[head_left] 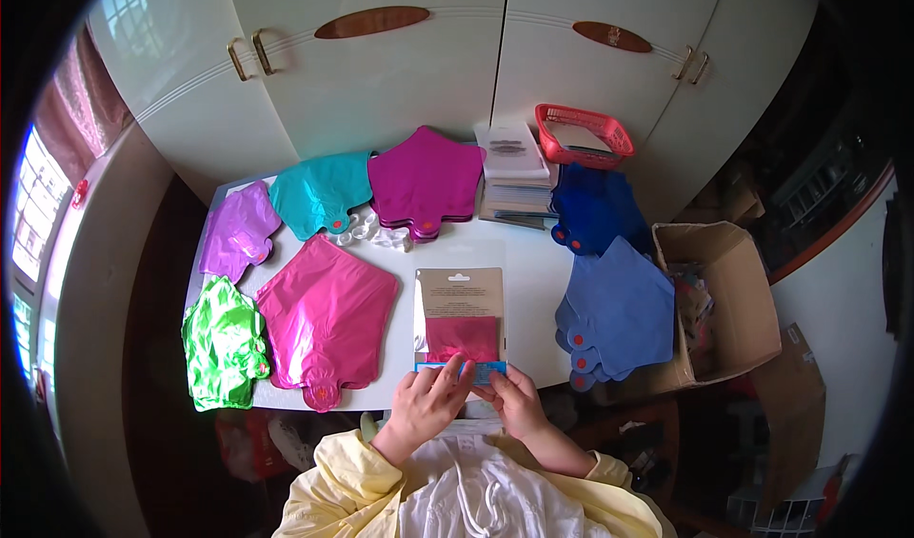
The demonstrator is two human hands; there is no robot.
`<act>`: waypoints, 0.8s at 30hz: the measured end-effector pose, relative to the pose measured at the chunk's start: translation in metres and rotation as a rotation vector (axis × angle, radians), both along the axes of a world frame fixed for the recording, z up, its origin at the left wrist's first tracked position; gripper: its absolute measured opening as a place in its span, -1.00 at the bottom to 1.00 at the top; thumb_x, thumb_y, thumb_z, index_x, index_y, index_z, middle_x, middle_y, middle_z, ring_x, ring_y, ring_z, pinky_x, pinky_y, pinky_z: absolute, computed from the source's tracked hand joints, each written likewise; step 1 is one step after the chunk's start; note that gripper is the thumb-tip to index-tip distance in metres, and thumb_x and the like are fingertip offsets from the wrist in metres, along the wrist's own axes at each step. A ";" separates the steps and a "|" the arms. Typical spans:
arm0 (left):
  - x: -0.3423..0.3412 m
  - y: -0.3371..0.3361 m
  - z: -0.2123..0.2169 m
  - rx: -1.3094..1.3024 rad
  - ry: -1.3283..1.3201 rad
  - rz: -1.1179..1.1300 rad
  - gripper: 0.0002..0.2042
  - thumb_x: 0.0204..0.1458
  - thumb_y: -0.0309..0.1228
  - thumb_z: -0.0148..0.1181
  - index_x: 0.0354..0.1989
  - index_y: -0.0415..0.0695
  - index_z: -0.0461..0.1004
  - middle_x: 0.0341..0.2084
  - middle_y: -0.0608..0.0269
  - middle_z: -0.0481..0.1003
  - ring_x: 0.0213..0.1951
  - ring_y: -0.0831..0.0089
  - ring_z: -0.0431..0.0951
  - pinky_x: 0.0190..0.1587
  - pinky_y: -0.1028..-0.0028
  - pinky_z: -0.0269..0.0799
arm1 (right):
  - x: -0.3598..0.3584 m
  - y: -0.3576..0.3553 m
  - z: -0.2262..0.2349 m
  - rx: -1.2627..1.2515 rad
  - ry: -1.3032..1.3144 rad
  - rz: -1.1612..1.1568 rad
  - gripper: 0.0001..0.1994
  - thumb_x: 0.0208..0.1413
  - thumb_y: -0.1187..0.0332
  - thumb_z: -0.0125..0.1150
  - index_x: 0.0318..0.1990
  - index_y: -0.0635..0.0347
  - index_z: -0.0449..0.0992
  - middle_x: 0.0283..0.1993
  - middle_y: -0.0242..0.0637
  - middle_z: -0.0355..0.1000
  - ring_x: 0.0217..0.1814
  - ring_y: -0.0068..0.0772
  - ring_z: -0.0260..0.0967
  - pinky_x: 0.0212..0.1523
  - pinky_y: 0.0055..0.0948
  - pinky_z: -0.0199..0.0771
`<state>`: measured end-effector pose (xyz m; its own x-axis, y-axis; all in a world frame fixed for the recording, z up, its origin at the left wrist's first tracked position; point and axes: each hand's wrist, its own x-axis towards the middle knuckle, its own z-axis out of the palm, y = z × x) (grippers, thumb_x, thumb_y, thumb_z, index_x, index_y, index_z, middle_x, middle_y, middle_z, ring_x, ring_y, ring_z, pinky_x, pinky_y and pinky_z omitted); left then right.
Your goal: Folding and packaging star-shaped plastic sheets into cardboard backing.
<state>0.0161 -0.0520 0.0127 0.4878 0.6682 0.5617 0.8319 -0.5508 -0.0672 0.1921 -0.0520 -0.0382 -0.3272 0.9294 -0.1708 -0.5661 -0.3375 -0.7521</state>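
Table (538, 286) w/ pkg (464, 298) at lower ctr, both hands at its bottom edge

White, smooth tabletop fills mid-frame. Brown cardboard carton (738, 324) stands open, right side. Glossy pink foil sheet (328, 314), five-sided w/ rounded tab, lies left of ctr; matte pale-blue stack (624, 314) right of ctr; crinkly green foil (224, 343) far left.

Pkg: tan card in shiny clear film, long axis running up-down in frame, directly above the hands; can't tell if it's flat on table or slightly raised. L hand (433, 397) has bent fingers over its lower front; grip vs. press unclear. R hand (519, 405) seems to pinch lower-right corner; equally near. Inside: folded pink foil packet (462, 335). Smallest: hang slot (460, 277), top ctr.
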 end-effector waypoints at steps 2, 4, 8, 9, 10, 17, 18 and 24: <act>0.001 -0.002 0.001 -0.026 -0.014 -0.002 -0.57 -0.21 -0.42 0.19 -0.03 0.02 0.50 -0.06 0.36 0.42 -0.27 0.52 0.40 -0.29 0.46 0.32 | 0.000 -0.001 -0.005 0.018 -0.030 -0.031 -0.72 0.31 0.30 -0.12 0.03 0.30 0.35 0.03 -0.19 0.42 0.09 -0.36 0.39 0.20 -0.27 0.34; 0.000 -0.002 0.003 -0.015 -0.068 -0.005 -0.56 -0.21 -0.44 0.21 -0.02 0.00 0.50 -0.05 0.31 0.41 -0.15 0.46 0.38 -0.16 0.38 0.31 | 0.001 0.000 -0.007 0.041 -0.055 -0.060 -0.72 0.32 0.30 -0.11 0.02 0.30 0.36 0.01 -0.19 0.43 0.07 -0.35 0.41 0.19 -0.25 0.35; -0.009 -0.008 0.007 -0.113 -0.407 0.071 -0.53 -0.19 -0.47 0.24 0.02 -0.06 0.45 0.00 0.15 0.36 -0.06 0.31 0.37 -0.01 0.30 0.27 | 0.002 0.001 0.002 0.107 -0.074 -0.080 -0.70 0.33 0.29 -0.11 0.01 0.36 0.36 -0.02 -0.19 0.42 0.04 -0.43 0.39 0.15 -0.35 0.39; -0.011 -0.010 0.002 -0.139 -0.608 0.123 -0.52 -0.09 -0.52 0.25 0.10 -0.11 0.37 0.03 0.07 0.31 -0.10 0.34 0.40 -0.09 0.36 0.34 | 0.001 0.000 0.002 0.121 -0.076 -0.083 -0.70 0.33 0.28 -0.11 0.01 0.36 0.36 -0.03 -0.20 0.42 0.03 -0.43 0.40 0.14 -0.36 0.39; -0.011 -0.011 -0.004 -0.369 -0.974 0.059 -0.53 -0.04 -0.50 0.24 0.11 -0.13 0.35 0.01 0.09 0.34 -0.13 0.39 0.41 -0.13 0.40 0.36 | 0.000 0.000 0.002 0.136 -0.078 -0.086 -0.70 0.32 0.28 -0.11 0.00 0.36 0.37 -0.04 -0.21 0.43 0.02 -0.43 0.40 0.13 -0.36 0.39; -0.017 -0.013 -0.033 -1.163 -2.075 -0.129 -0.92 0.11 -0.48 0.17 -0.33 -0.24 0.50 -0.47 0.25 0.55 -0.48 0.55 0.52 -0.43 0.60 0.40 | -0.005 -0.005 -0.011 0.187 -0.090 -0.071 -0.75 0.31 0.34 -0.08 -0.02 0.35 0.37 -0.07 -0.19 0.45 -0.02 -0.34 0.44 0.13 -0.24 0.39; -0.017 -0.013 -0.034 -1.140 -2.073 -0.125 -0.92 0.11 -0.48 0.17 -0.34 -0.24 0.50 -0.49 0.25 0.55 -0.49 0.55 0.53 -0.45 0.61 0.40 | -0.004 -0.005 -0.008 0.193 -0.089 -0.068 -0.75 0.30 0.34 -0.08 -0.03 0.35 0.37 -0.07 -0.19 0.45 -0.02 -0.35 0.44 0.12 -0.25 0.39; -0.014 -0.014 -0.034 -1.020 -2.022 -0.090 -0.90 0.10 -0.46 0.19 -0.38 -0.24 0.51 -0.55 0.25 0.54 -0.54 0.55 0.53 -0.50 0.61 0.38 | -0.002 -0.001 -0.003 0.237 -0.186 -0.102 -0.77 0.28 0.34 0.02 -0.15 0.37 0.47 -0.18 -0.27 0.50 -0.11 -0.48 0.45 0.01 -0.48 0.41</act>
